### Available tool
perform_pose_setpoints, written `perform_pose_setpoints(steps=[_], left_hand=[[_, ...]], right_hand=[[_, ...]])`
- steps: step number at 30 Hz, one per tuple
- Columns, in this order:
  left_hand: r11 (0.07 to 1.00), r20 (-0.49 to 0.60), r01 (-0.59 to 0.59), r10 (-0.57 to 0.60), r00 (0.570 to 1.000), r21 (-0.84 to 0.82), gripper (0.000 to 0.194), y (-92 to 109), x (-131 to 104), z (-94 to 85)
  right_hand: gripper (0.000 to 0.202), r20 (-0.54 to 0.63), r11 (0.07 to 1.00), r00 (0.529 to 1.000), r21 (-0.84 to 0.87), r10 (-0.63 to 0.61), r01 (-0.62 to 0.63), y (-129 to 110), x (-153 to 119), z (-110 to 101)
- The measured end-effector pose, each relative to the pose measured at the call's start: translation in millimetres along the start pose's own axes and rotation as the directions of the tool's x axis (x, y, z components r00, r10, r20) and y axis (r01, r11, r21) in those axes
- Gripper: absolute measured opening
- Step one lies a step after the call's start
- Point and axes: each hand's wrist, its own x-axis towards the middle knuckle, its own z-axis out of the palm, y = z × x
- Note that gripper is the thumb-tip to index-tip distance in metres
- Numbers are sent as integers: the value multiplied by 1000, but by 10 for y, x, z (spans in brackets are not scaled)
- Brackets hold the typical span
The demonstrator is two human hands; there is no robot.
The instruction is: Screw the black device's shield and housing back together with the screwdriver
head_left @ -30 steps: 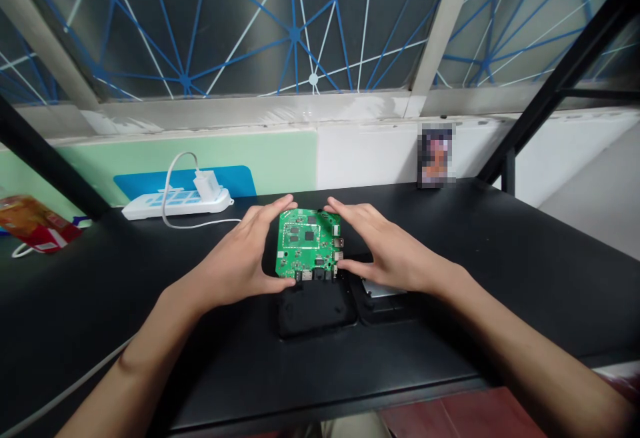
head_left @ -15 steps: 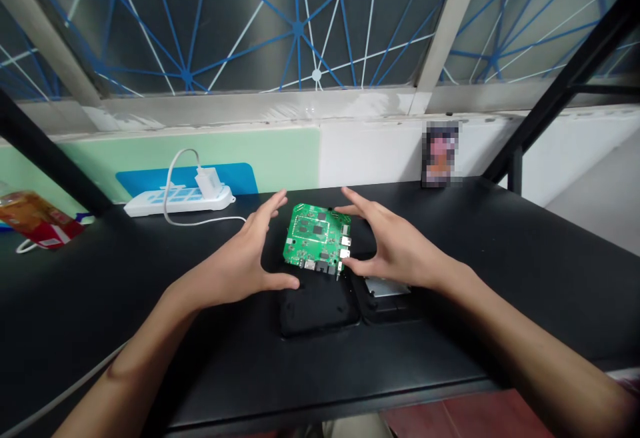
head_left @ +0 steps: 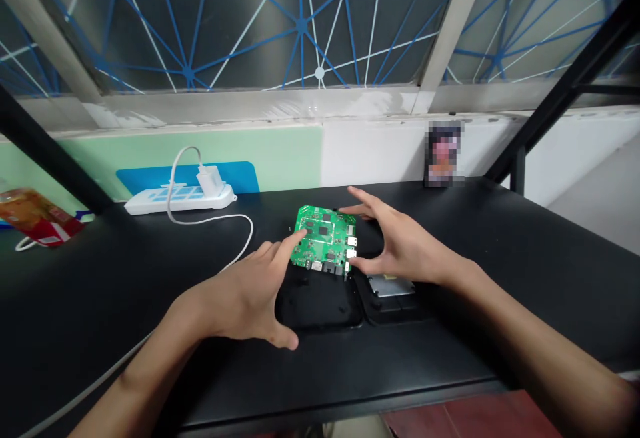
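Over the wide black worktop (head_left: 500, 225), holds the left hand (head_left: 245, 298) spread beside the flat black plastic shell (head_left: 323, 305). With the right hand (head_left: 407, 245), grips between thumb and fingers the square green circuit board (head_left: 325, 246), at the shell's far side. Cannot tell any left-fingertip contact with it.

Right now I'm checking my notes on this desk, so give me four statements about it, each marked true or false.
1. The right hand holds the green board. True.
2. The left hand's grip is shut. False: its thumb and fingers are spread apart.
3. The charger is plugged into the power strip. True.
4. The packet lies to the right of the power strip. False: it lies to the left.
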Motion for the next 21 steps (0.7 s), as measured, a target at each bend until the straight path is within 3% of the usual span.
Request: perform_pose_setpoints(steps=[3,9,17,21], left_hand=[[999,-4,27,-27,1000,-33,141,-21,7,-24],[998,-77,-43,40,996,-37,143,-125,13,9],[996,-22,81,-81,996,-27,145,-168,11,20],[999,-56,35,-34,998,8,141,-176,5,20]], right_hand=[[107,18,999,999,23,-29,28,-16,-6,11],[111,56,996,996,56,-66,63,-63,-13,53],[112,147,994,988,100,-52,38,-132,-36,44],[114,143,993,988,114,-59,43,-148,-42,42]])
